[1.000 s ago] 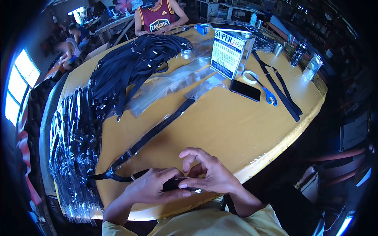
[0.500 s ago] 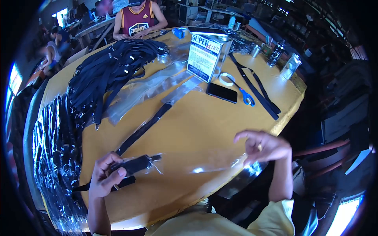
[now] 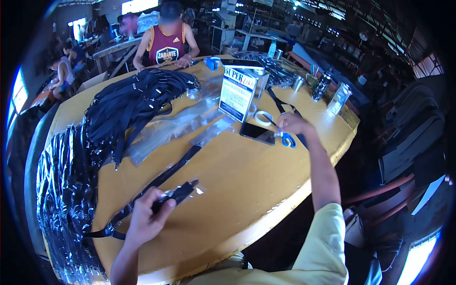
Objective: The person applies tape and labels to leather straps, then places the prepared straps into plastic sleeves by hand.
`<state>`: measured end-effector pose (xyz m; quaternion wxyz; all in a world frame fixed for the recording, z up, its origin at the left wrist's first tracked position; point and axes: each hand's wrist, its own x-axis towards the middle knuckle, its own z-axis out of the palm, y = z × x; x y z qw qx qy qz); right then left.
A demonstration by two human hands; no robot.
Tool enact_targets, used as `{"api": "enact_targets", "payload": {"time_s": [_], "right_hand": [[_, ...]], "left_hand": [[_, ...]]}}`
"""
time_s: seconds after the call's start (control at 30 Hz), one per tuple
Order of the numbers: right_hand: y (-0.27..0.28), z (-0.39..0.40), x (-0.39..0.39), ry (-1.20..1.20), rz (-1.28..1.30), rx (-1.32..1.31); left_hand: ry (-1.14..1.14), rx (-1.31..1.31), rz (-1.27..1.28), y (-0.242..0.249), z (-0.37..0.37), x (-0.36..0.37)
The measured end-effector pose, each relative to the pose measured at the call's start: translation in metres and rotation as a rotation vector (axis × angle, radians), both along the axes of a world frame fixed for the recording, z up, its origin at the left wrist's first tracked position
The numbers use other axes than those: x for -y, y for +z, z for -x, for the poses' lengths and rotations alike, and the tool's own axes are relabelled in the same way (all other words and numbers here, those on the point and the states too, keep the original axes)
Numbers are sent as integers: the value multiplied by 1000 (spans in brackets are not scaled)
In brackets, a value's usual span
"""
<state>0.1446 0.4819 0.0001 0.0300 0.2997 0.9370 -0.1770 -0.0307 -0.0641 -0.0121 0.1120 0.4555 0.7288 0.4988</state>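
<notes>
My left hand (image 3: 148,217) is closed around a folded bundle of black suspenders (image 3: 178,194) in clear plastic, above the near left of the table. My right hand (image 3: 293,123) reaches across the table, fingers bent and bunched beside the blue-handled scissors (image 3: 288,140). Whatever lies between those fingertips, if anything, cannot be made out. A roll of tape (image 3: 257,117) and a black phone (image 3: 257,133) lie just left of that hand. Beyond the left hand, a long black strap (image 3: 164,178) stretches over the table, its far end by a clear plastic sleeve (image 3: 211,133).
A pile of black straps (image 3: 135,95) lies at the far left, plastic-wrapped ones (image 3: 66,199) along the left edge. A "SUPER" tin (image 3: 237,92) stands mid-table, with metal cans (image 3: 339,99) farther right. Across the table sits a person in a maroon jersey (image 3: 166,45).
My right hand has moved forward from the near right edge to the scissors. My left hand still grips the bundle, now a little farther right in view. The camera view has tilted up.
</notes>
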Motion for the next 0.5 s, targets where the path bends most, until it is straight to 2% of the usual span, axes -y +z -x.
{"api": "enact_targets", "payload": {"time_s": [0.03, 0.1, 0.13, 0.17, 0.23, 0.3, 0.37, 0.4, 0.47, 0.5], "right_hand": [[-23, 10, 5, -94, -116, 9], [-60, 21, 39, 4, -766, 72], [-79, 29, 51, 32, -822, -119], [-93, 42, 60, 64, -862, -309], [-42, 65, 138, 104, 17, -355], [-26, 72, 202, 350, 480, -582], [-14, 76, 243, 675, 655, -501], [-13, 77, 252, 663, 662, -512], [-9, 83, 260, 732, 901, -110], [-13, 85, 258, 739, 901, -111]], "left_hand": [[-5, -48, -2, 2, -5, -8], [-12, -11, 117, -9, -8, -20], [-18, -67, 226, -8, -10, -24], [-11, -123, 215, -12, -14, -31], [5, -172, 249, -18, -19, -42], [-5, -148, 245, -26, -20, -50], [-53, -134, 243, -29, -22, -52], [-74, -98, 248, -28, -23, -52], [-92, -72, 251, -27, -21, -52], [-101, -63, 230, -28, -21, -49]]}}
